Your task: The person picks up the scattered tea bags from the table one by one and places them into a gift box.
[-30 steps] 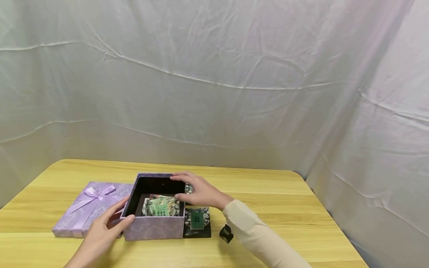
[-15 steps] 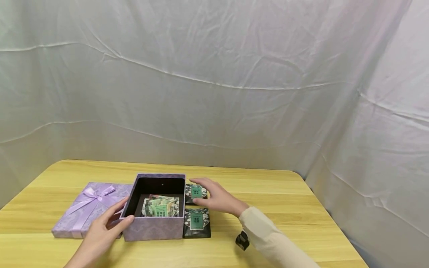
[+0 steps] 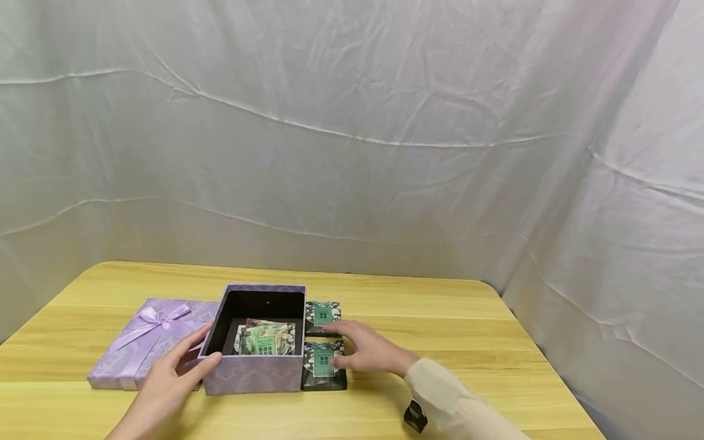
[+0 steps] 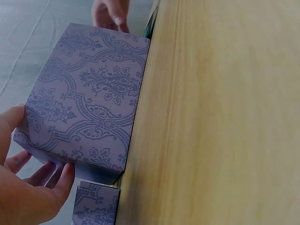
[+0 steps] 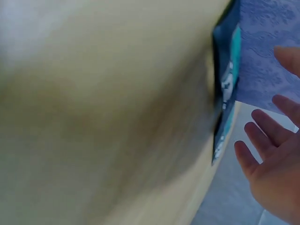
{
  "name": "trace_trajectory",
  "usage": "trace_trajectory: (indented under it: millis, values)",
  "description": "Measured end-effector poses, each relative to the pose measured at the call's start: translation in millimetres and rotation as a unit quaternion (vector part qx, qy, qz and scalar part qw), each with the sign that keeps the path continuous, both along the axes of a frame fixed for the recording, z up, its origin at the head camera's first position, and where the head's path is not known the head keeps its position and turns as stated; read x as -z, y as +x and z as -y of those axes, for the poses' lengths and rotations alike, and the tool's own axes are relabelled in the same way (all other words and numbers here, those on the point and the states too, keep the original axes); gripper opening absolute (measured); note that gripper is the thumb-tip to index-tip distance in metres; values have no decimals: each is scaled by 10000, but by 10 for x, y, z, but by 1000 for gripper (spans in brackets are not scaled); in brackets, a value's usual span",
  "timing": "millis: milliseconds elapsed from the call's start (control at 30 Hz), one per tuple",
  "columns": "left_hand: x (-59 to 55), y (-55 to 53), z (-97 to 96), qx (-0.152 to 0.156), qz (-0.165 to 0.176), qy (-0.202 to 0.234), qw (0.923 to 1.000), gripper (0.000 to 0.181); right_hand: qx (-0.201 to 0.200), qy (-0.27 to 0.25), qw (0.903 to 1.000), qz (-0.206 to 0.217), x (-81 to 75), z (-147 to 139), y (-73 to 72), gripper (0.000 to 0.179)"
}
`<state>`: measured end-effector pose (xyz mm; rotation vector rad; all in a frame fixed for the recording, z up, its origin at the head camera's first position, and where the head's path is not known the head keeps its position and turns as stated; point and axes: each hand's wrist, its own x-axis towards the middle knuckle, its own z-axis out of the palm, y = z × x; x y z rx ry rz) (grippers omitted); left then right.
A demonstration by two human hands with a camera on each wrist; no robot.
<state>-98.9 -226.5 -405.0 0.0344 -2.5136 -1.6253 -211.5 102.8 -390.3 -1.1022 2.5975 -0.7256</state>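
Note:
A purple patterned gift box (image 3: 255, 375) stands lidless on the table, with several printed sachets (image 3: 265, 343) lying on its dark bottom. My left hand (image 3: 172, 374) grips its near left corner; in the left wrist view the thumb lies at the front wall (image 4: 89, 93) and the fingers along the side. Right of the box lie two black flowered sachets with green labels, a near one (image 3: 323, 384) and a far one (image 3: 323, 310). Over the near sachet hovers my right hand (image 3: 379, 351), fingers spread and holding nothing, as the right wrist view also shows.
The purple lid (image 3: 137, 348) with a satin ribbon bow lies left of the box, partly behind my left hand. Bare wood of the table (image 3: 467, 342) stretches to the right. A pale cloth curtain (image 3: 352, 153) hangs behind the table and along its sides.
My right hand has moved from the box's right rim, past the far sachet, toward me and down to the near sachet. The left hand and the box have stayed put.

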Motion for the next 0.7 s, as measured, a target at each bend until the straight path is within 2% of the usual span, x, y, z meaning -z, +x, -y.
trace_trajectory:
  millis: [133,300,700]
  values:
    - [-5,2,0,8,27,22,10000,61,110,245,9996,33,68,-11,34,71]
    - [-6,3,-1,2,5,12,10000,61,33,429,9991,28,148,-12,62,77]
    - [-4,2,-3,-36,-94,-114,9999,60,17,692,9974,189,195,-2,99,84]
